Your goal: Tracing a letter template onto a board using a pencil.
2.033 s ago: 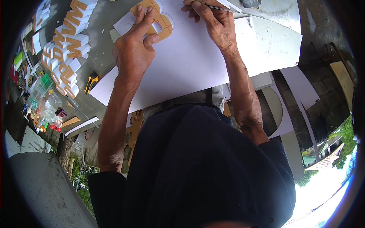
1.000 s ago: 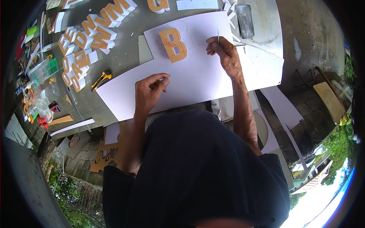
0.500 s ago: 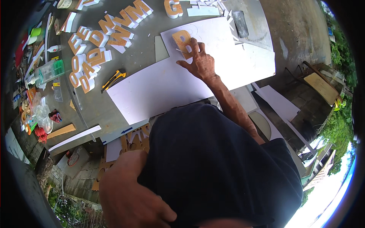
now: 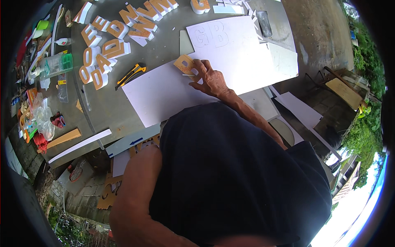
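Note:
My right hand [image 4: 212, 80] grips a tan-faced block letter [image 4: 184, 65] between thumb and fingers, over the large white sheet [image 4: 158, 92]. Above the hand, two letter outlines [image 4: 212, 35] are drawn in pencil on the sheet. My left forearm [image 4: 135, 189] hangs at the lower left, elbow bent, and its hand is out of the picture. A yellow and black utility knife [image 4: 131, 75] lies on the table just left of the sheet.
Several tan-faced, white-sided block letters [image 4: 117, 49] stand at the far left. White offcuts [image 4: 249, 16] and a dark grey block [image 4: 264, 24] lie at the back. Along the left are a green-clear bottle [image 4: 57, 65], a plastic bag [image 4: 43, 119] and a white strip [image 4: 80, 146].
My right hand has slid the block letter left and toward me, baring the drawn outlines. My left hand has dropped out of the picture. The view has shifted slightly.

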Tool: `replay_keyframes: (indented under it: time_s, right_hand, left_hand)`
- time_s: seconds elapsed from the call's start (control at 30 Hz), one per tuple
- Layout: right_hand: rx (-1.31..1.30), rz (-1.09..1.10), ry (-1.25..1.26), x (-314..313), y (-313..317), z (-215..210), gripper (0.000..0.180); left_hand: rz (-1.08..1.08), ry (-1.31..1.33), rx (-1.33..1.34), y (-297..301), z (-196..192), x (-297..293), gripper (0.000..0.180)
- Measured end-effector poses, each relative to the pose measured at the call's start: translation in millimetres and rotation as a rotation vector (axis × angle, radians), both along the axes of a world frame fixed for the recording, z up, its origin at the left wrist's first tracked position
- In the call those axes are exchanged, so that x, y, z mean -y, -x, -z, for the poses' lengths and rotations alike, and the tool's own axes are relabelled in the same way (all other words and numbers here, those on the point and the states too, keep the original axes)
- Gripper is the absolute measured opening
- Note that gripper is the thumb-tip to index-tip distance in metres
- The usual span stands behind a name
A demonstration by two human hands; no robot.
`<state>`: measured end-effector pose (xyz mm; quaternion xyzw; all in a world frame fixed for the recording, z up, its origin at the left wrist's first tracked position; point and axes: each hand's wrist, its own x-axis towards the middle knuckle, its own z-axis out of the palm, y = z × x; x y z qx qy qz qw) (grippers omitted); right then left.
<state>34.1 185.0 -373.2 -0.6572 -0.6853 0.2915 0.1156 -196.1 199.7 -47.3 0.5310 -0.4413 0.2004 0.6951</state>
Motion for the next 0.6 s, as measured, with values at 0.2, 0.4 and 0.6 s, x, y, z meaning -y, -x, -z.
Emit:
replay_keyframes:
  time_s: [0.2,0.4,0.6]
  right_hand:
    - [0.035,-0.02,0.015,4.6,4.0,-3.5,0.093]
    - [0.02,0.001,-0.006,10.0,5.1,3.1,0.088]
    - [0.029,0.002,0.019,6.3,5.8,2.5,0.089]
  left_hand:
    - [0.192,-0.209,0.012,-5.9,-5.6,-15.9,0.028]
    - [0.395,-0.425,0.019,-9.2,-11.9,-31.2,0.04]
    - [0.582,-0.632,0.012,-18.4,-16.7,-49.8,0.055]
